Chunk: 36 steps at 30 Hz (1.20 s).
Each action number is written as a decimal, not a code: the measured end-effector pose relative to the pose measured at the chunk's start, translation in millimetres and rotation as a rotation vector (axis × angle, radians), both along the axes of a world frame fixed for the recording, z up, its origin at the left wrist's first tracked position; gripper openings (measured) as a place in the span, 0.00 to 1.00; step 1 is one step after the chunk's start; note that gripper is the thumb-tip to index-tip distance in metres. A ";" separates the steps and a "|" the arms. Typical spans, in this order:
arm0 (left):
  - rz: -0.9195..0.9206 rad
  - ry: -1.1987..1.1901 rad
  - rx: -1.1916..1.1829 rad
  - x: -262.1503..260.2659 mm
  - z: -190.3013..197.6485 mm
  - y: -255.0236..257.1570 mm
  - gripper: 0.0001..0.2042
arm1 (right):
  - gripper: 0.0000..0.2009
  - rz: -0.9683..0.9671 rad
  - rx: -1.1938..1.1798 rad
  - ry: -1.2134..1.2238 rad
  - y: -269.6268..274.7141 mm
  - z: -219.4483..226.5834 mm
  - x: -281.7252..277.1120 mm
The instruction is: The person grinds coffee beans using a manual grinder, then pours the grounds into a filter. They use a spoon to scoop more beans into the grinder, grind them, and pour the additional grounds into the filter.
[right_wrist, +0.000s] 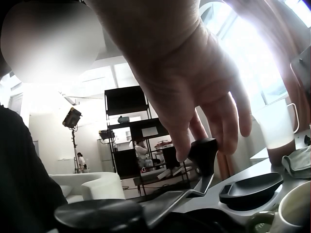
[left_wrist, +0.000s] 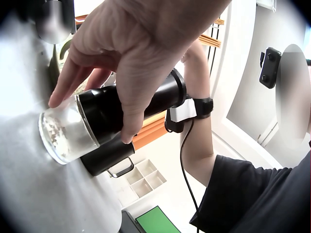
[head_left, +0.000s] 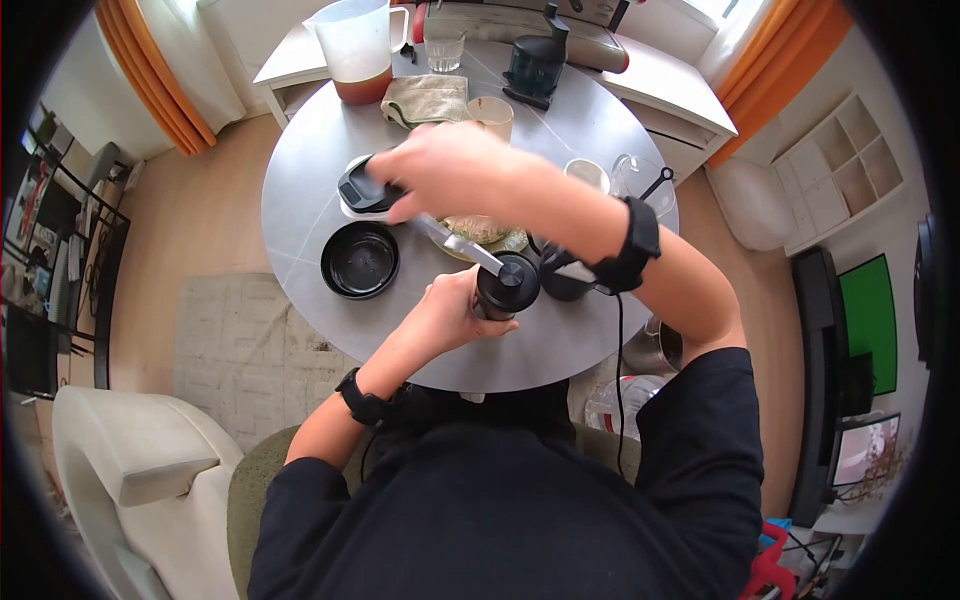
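A black hand coffee grinder [head_left: 507, 287] is gripped by my left hand [head_left: 450, 305] close over the near part of the round table. In the left wrist view, my thumb and fingers wrap its black body [left_wrist: 104, 109]. Its clear bottom jar [left_wrist: 65, 133] holds some light bits and tilts near the tabletop. A metal crank [head_left: 475, 252] runs from the grinder's lid toward the far left. My right hand [head_left: 445, 170], blurred in the head view, pinches the crank's black knob [right_wrist: 203, 154] between thumb and fingers.
On the grey table [head_left: 300, 200] are a black round dish [head_left: 360, 260], a black tray-like object [head_left: 362, 190], a black mug [head_left: 565, 280] and a beige cup [head_left: 490, 115]. Farther back stand a pitcher [head_left: 360, 50] of brown liquid, a folded cloth [head_left: 425, 100] and a glass [head_left: 444, 52].
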<state>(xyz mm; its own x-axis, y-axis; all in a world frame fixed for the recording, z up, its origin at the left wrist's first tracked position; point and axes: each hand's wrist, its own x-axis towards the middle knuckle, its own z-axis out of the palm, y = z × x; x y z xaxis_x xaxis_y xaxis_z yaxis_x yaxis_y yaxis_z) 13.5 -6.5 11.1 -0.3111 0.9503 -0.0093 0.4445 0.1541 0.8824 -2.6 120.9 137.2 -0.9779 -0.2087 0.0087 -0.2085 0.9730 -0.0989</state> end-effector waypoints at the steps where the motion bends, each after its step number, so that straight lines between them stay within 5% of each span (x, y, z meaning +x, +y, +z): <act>1: 0.010 -0.012 0.050 0.3 -1.1 0.0 0.18 | 0.18 -0.046 0.015 0.020 21.9 0.6 1.0; 6: 0.031 -0.056 0.138 1.4 -1.6 -0.9 0.17 | 0.20 -0.298 0.018 0.003 99.6 5.5 70.8; 12: 0.036 -0.056 0.098 1.6 -3.0 -0.7 0.18 | 0.20 -0.423 -0.185 -0.327 73.7 39.1 185.3; 16: 0.030 -0.082 0.095 -0.1 -2.6 -0.9 0.19 | 0.21 -0.047 -0.151 -0.312 18.6 36.6 216.9; 21: 0.011 -0.025 -0.016 -0.4 4.6 -1.9 0.19 | 0.17 0.453 -0.242 -0.156 -37.2 1.6 171.5; 24: 0.076 -0.389 0.115 8.7 29.1 -14.6 0.22 | 0.16 0.528 -0.277 -0.121 -52.8 -6.6 106.3; 27: -0.014 -0.422 0.171 4.4 -31.9 -1.0 0.28 | 0.14 0.351 -0.139 -0.020 -55.9 -4.4 53.5; 29: -0.010 0.159 0.287 -0.8 -19.4 -0.2 0.28 | 0.16 0.243 -0.134 0.036 -40.2 -11.5 22.1; 32: 0.019 0.014 0.040 0.0 -2.4 -0.1 0.23 | 0.17 -0.047 0.001 0.049 -3.8 -3.1 9.1; 35: 0.029 -0.054 0.131 0.2 -2.8 -1.7 0.18 | 0.20 -0.120 -0.080 0.245 84.8 -23.6 27.2; 36: 0.030 -0.066 0.124 0.0 -3.4 -1.5 0.18 | 0.23 -0.266 -0.132 0.041 94.5 -9.1 42.4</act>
<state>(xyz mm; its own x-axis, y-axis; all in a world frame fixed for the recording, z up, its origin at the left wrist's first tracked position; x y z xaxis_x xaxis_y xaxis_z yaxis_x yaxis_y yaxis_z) 13.5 -8.0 7.7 -0.3418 0.9358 0.0862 0.3820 0.0545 0.9226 39.7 215.4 128.1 -0.9964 0.0604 0.0592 0.0457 0.9734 -0.2247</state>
